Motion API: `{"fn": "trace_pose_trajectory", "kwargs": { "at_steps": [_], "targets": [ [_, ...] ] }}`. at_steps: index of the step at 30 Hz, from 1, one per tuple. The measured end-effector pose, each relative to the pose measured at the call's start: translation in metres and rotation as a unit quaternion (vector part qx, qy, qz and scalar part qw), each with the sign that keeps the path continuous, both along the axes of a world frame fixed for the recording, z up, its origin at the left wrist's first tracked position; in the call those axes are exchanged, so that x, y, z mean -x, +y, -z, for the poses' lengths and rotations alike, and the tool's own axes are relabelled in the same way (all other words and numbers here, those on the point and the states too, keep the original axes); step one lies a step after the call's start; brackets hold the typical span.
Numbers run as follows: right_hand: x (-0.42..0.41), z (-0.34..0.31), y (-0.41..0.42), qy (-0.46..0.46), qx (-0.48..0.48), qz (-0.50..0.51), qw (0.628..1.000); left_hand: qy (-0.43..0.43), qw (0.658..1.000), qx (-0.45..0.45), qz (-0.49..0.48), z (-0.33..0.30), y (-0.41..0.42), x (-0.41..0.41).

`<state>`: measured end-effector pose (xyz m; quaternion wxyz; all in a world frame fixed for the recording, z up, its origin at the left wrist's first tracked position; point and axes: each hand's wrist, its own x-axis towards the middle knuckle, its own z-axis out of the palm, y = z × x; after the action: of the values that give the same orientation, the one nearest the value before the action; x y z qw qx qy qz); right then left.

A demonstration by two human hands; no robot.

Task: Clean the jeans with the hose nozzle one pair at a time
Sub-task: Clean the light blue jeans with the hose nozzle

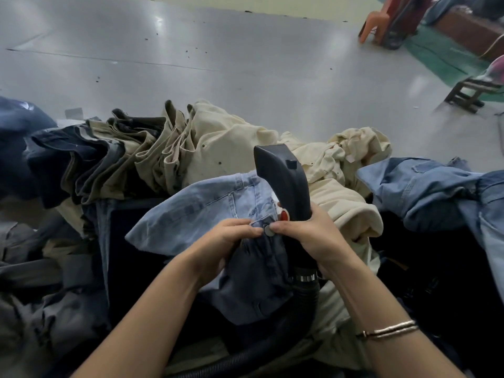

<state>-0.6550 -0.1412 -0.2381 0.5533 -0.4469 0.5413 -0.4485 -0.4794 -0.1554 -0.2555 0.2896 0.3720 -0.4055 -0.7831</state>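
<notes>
Left hand [231, 238] pinches the waistband of the light blue jeans [207, 203] right by the metal button [269, 230]. Right hand [308, 233] is wrapped round the hose nozzle [281, 175], standing upright just right of that button, jeans bunched under both hands.

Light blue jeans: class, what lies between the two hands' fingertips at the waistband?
In the head view, a metal button on the light blue jeans sits between the left hand and right hand.

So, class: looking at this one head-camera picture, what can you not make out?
- Nozzle mouth: faces away from the head camera.
- Hose far end: cut off by the bottom edge.
- Light blue jeans legs: hidden under both forearms and the fabric's own folds.
- Right hand fingers: wrapped behind the nozzle.
- Folded stack count: edges blur together.
</notes>
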Motion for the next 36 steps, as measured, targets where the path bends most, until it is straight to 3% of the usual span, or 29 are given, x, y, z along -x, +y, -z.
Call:
{"fn": "trace_pose_trajectory", "kwargs": {
  "at_steps": [3,6,10,13,15,18,22,24,26,28,29,31,34,36],
  "targets": [
    [-0.005,0.001,0.0,0.065,0.033,0.035,0.997,-0.114,0.991,0.048,-0.058,-0.001,0.002,0.01],
    [-0.011,0.007,-0.002,0.178,0.067,0.081,0.978,-0.244,0.946,0.125,-0.173,0.004,0.008,0.025],
    [-0.018,0.015,0.001,0.26,0.079,0.133,0.953,-0.315,0.898,0.232,-0.199,0.015,0.021,0.034],
    [-0.016,0.016,0.003,0.151,0.007,0.144,0.978,-0.308,0.886,0.261,-0.227,0.021,0.02,0.038],
    [-0.016,0.016,0.004,0.085,-0.03,0.141,0.986,-0.277,0.9,0.246,-0.229,0.025,0.016,0.037],
    [-0.011,0.015,0.005,0.058,-0.053,0.149,0.986,-0.178,0.944,0.231,-0.157,0.025,0.021,0.04],
    [0.001,0.011,0.001,0.034,-0.068,0.159,0.984,-0.117,0.952,0.277,-0.058,0.015,0.019,0.03],
    [0.008,0.006,0.001,0.024,-0.074,0.162,0.984,-0.145,0.937,0.31,0.068,0.008,0.017,0.014],
    [0.011,0.002,0.002,0.012,-0.082,0.16,0.984,-0.191,0.932,0.266,0.156,0.005,0.017,0.001],
    [0.011,0.0,0.003,0.007,-0.079,0.154,0.985,-0.314,0.898,0.299,0.077,0.01,0.014,-0.002],
    [0.009,-0.001,0.003,0.011,-0.076,0.153,0.985,-0.386,0.856,0.344,-0.007,0.011,0.013,0.002],
    [0.003,-0.002,0.001,0.018,-0.068,0.158,0.985,-0.418,0.813,0.387,-0.115,0.009,0.014,0.015],
    [-0.003,-0.004,0.0,0.002,-0.068,0.175,0.982,-0.419,0.832,0.362,-0.032,0.011,0.019,0.028],
    [-0.004,-0.007,0.0,-0.01,-0.071,0.18,0.981,-0.44,0.826,0.352,-0.023,0.014,0.019,0.025]
  ]
}}
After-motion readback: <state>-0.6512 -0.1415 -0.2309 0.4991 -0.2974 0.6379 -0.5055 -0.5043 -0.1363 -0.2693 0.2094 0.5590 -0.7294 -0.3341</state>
